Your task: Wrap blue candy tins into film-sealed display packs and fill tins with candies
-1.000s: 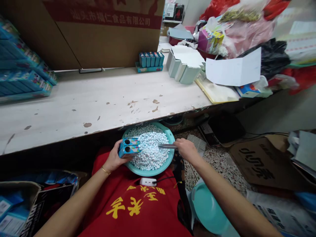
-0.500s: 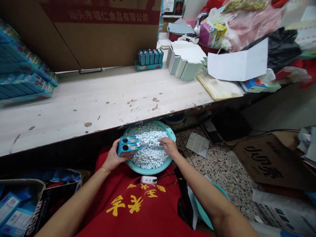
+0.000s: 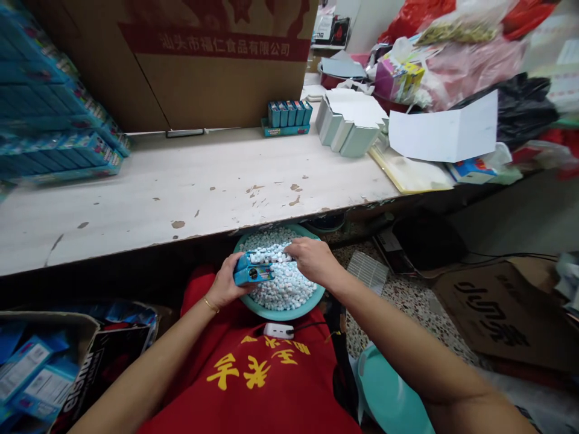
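Observation:
My left hand (image 3: 225, 284) grips two small blue candy boxes (image 3: 254, 275) side by side at the left rim of a turquoise basin (image 3: 289, 314). Small white-blue candies (image 3: 287, 290) fill the basin. Above it, my right hand (image 3: 311, 259) is closed, fingertips at the right end of a heaped row of candies that reaches to the rear box. Whatever carries this row, and what the fingers hold, I cannot make out.
Behind the basin runs a worn white table (image 3: 226, 181) bearing a large carton (image 3: 217, 84), stacked blue boxes (image 3: 58, 150), a small display tray (image 3: 287, 129) and grey-white card (image 3: 353, 120). An open carton (image 3: 84, 337) of blue packs stands at left; a turquoise tub (image 3: 391, 392) is low right.
My right hand has moved left and up over the basin, bringing the heaped candies against the rear box. The two boxes have tilted in my left hand. The view has shifted slightly.

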Available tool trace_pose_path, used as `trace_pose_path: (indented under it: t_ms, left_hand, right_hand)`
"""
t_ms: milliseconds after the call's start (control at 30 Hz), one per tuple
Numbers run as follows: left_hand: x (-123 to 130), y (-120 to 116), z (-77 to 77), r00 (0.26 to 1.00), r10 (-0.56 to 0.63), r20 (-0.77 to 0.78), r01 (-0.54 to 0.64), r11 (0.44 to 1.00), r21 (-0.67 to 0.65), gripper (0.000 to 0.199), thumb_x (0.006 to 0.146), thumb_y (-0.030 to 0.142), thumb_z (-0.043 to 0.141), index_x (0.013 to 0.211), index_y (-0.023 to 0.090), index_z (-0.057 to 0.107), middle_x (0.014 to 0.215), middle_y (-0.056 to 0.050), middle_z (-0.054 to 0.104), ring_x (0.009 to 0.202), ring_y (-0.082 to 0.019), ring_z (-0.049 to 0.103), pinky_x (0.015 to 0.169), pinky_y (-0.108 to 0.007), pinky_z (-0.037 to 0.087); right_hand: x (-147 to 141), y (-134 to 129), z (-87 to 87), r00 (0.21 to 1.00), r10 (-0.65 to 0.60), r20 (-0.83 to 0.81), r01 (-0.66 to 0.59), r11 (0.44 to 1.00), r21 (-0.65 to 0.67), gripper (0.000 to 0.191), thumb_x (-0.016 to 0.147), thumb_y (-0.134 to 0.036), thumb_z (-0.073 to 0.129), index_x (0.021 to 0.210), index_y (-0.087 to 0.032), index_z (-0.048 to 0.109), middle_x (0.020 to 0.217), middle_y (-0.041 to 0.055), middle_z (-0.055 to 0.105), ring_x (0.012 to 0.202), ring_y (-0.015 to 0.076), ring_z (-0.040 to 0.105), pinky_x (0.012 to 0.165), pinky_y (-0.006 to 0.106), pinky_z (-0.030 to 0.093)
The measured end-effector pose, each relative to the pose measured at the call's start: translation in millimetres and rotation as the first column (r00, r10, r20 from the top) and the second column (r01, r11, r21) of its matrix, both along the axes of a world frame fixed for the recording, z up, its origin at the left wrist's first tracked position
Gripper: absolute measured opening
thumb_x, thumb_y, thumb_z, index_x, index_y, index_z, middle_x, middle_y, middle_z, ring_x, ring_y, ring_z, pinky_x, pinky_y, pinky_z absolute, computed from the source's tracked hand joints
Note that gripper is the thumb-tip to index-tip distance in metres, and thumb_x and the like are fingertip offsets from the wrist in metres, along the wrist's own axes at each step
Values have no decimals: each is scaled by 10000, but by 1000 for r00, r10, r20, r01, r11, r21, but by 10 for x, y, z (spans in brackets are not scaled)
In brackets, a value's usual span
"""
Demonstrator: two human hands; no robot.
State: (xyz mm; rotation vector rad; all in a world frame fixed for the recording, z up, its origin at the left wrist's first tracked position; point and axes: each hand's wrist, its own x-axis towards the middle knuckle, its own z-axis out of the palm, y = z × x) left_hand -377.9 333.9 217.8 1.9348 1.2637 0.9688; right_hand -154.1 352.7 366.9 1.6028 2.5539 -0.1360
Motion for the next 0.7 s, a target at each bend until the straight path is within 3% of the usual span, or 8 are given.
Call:
trace_pose_path:
  t_ms: [100, 267, 600, 700]
  left_hand:
    - [2, -4, -4, 1000, -12, -16, 13, 999, 49, 740, 563, 346, 716, 1198, 248, 350, 1115, -58, 465, 1009, -249, 479, 898, -441, 407]
    - [9, -1, -17, 999, -23, -23, 25, 996, 84, 727, 564, 366, 717, 1186, 243, 361, 1105, -59, 467, 988, -242, 477, 880, -420, 413]
    - [17, -5, -87, 1000, -17, 5, 17, 998, 63, 752, 555, 383, 728, 1184, 239, 341, 1129, -66, 452, 1017, -232, 485, 913, -396, 398]
    - [28, -22, -87, 999, 41, 33, -42, 999, 12, 767, 548, 384, 733, 1191, 228, 345, 1126, -70, 465, 1016, -239, 498, 908, -399, 406]
  right_hand:
    - [-202, -19, 181, 990, 46, 133, -45, 999, -16, 246, 770, -93, 405, 799, -177, 634, 824, 83, 633, 805, 185, 577, 627, 249, 397]
    - [-388, -39, 312, 985, 108, 135, -110, 994, 10, 231, 757, -99, 420, 810, -140, 641, 793, 114, 642, 762, 208, 595, 622, 274, 422]
    - [-361, -108, 419, 991, 69, 113, -65, 997, -43, 261, 790, -102, 391, 827, -147, 646, 788, 106, 632, 750, 190, 581, 617, 265, 404]
    - [-286, -120, 458, 992, 66, 108, -64, 998, -24, 244, 796, -101, 395, 800, -152, 633, 788, 90, 619, 745, 180, 563, 588, 249, 372]
